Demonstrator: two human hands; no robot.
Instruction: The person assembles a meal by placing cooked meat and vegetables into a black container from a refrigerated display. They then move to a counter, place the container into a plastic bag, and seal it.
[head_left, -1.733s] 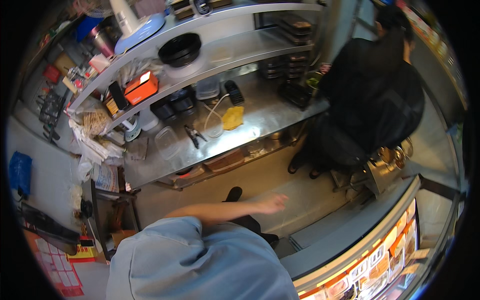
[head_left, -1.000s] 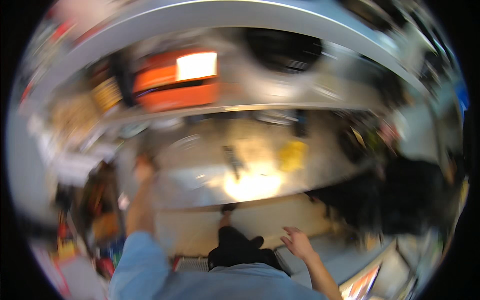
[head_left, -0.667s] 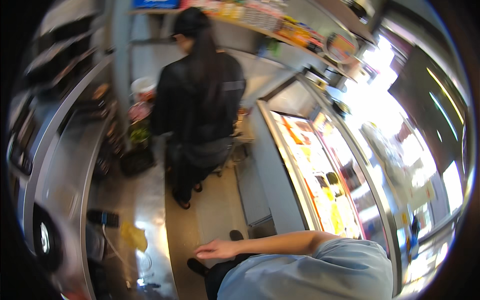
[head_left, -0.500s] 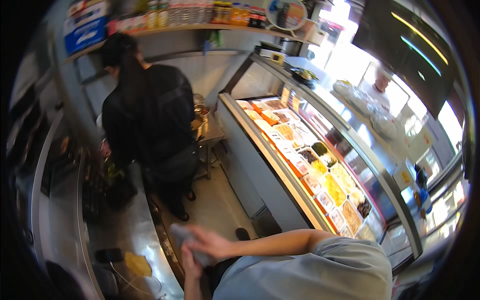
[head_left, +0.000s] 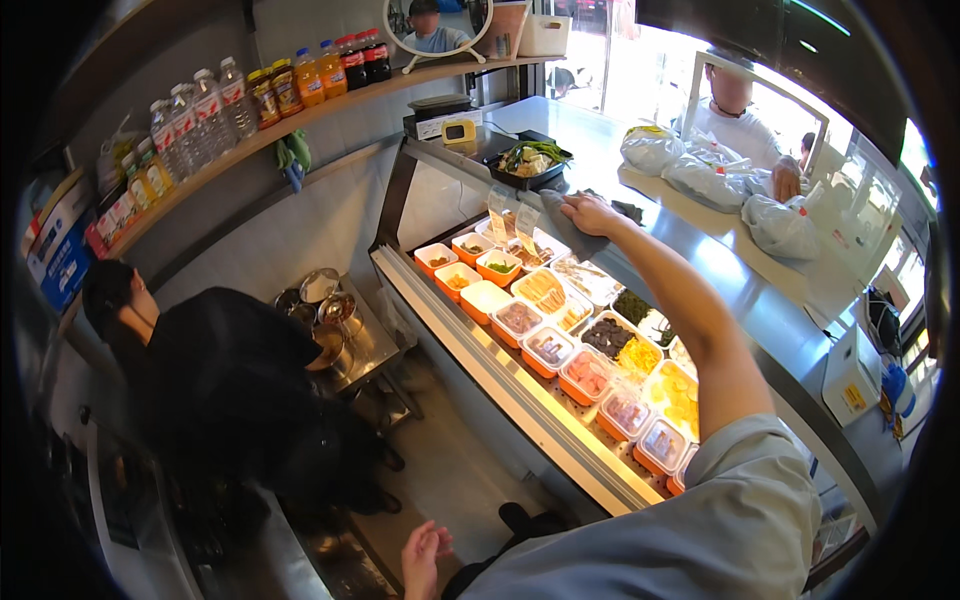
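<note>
Clock read with 12 straight ahead of the wearer. Thing in use: a grey cloth (head_left: 568,232), soft, creased, thin-looking, with a darker bunched part beyond the hand. It lies at about 1 o'clock on the steel counter (head_left: 732,265) above the display case (head_left: 515,418). Its lighter flap slants, long axis roughly from 10–11 to 4–5 o'clock; full outline hidden by the hand.

Right hand (head_left: 592,214) rests over the cloth, fingertips toward 10 o'clock; cannot tell whether the fingers are clenched on it. Left hand (head_left: 425,556), at 6–7 o'clock, is released, fingers loosely bent.

Containers. Just beyond the cloth at 11 o'clock: black tray (head_left: 554,171) heaped with leafy greens (head_left: 530,157). Toward 2–3 o'clock from the cloth: knotted pale plastic bags (head_left: 705,182), contents unclear. In the case, orange-and-white tubs in rows: black pieces (head_left: 605,336), yellow shreds (head_left: 640,356), pink slices (head_left: 588,372), round yellow slices (head_left: 676,398), green bits (head_left: 498,264). Several nearer tubs, such as one lidded tub (head_left: 662,446), are covered, contents blurred.

At 8 o'clock a co-worker (head_left: 240,375) in black leans beside a steel stand (head_left: 372,352) bearing pots.
</note>
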